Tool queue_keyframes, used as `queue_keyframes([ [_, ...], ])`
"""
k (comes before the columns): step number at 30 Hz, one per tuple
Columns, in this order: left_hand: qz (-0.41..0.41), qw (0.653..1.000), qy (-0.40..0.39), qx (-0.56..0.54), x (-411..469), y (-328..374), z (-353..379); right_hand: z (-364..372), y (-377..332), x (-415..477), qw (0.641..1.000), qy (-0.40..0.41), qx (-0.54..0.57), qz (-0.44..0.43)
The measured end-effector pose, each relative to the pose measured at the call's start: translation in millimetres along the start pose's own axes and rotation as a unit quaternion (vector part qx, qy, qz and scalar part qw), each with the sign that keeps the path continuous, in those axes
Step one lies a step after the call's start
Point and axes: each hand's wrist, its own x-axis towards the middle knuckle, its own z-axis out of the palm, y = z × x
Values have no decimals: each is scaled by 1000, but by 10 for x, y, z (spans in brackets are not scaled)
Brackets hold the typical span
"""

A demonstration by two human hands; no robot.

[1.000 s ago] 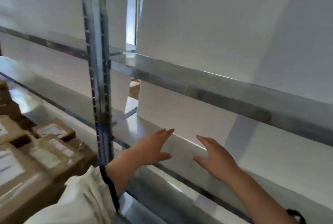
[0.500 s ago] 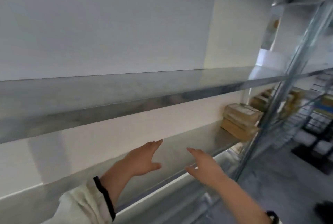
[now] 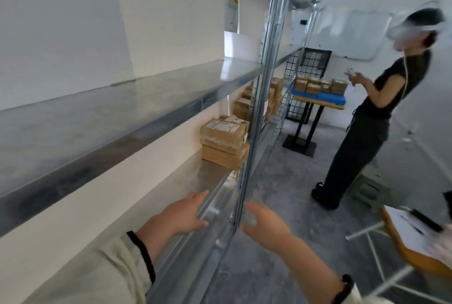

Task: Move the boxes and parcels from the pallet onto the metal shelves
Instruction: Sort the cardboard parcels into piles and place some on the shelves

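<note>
Metal shelves (image 3: 122, 108) run along the wall on my left, held by a steel upright (image 3: 254, 117). A stack of brown cardboard boxes (image 3: 223, 142) sits on the lower shelf by that upright, and more boxes (image 3: 271, 98) show in the bay behind it. My left hand (image 3: 181, 215) hovers over the front edge of the lower shelf, fingers straight and holding nothing. To the right of the upright, my right hand (image 3: 264, 228) hangs over the floor, fingers loosely spread, also holding nothing. Several more boxes (image 3: 318, 86) stand on a blue-topped table farther back.
A person in dark clothes (image 3: 367, 120) stands on the grey floor at the right, holding a small object. A black wire cage (image 3: 308, 71) stands behind the blue-topped table (image 3: 320, 101). A round wooden table with papers (image 3: 415, 237) fills the lower right.
My view has swung from the shelf bay rightward along the shelving into the room. Both hands stay open and have drawn back from the shelf toward its front edge and the upright.
</note>
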Motion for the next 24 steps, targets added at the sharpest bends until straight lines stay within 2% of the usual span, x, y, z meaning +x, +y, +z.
queue_keyframes([
  [5, -21, 1000, -3, 10, 1101, 198, -34, -257, 582, 760, 1000, -3, -5, 27],
  [13, -122, 984, 120, -39, 2675, 506, -374, -848, 1106, 2407, 999, -19, -40, -30],
  [17, -168, 974, 141, -62, 3126, 565, -481, -1074, 1129, 3041, 996, -9, -40, -75],
  [24, -228, 952, 186, -84, 3480, 548, -521, -1187, 978, 3739, 995, 20, 5, -100],
])
